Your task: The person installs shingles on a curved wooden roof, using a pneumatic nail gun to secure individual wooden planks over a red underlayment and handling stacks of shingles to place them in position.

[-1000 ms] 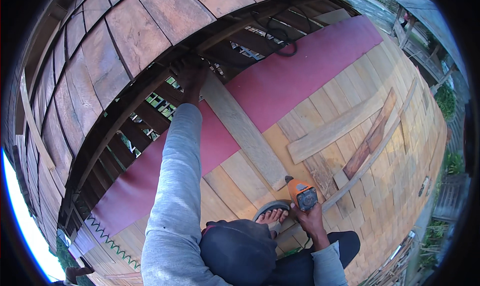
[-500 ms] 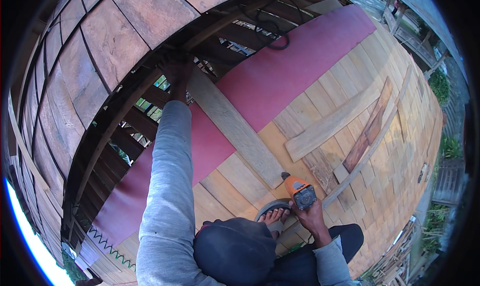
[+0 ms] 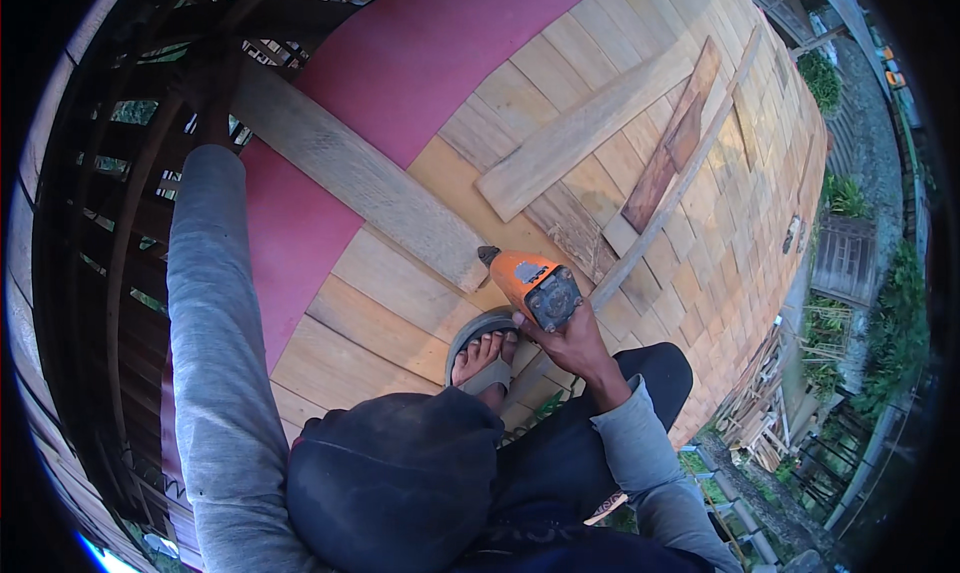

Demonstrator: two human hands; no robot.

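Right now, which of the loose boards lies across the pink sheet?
The greyish board whose near end lies by the tip of the orange power tool; the other loose boards lie clear of that sheet.

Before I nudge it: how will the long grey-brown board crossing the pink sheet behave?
The grey-brown board looks stiff: it lies without visible sag. Flat and broad, it probably won't roll. If loose, it may slide where it crosses the smooth-looking pink sheet; fastening is unclear.
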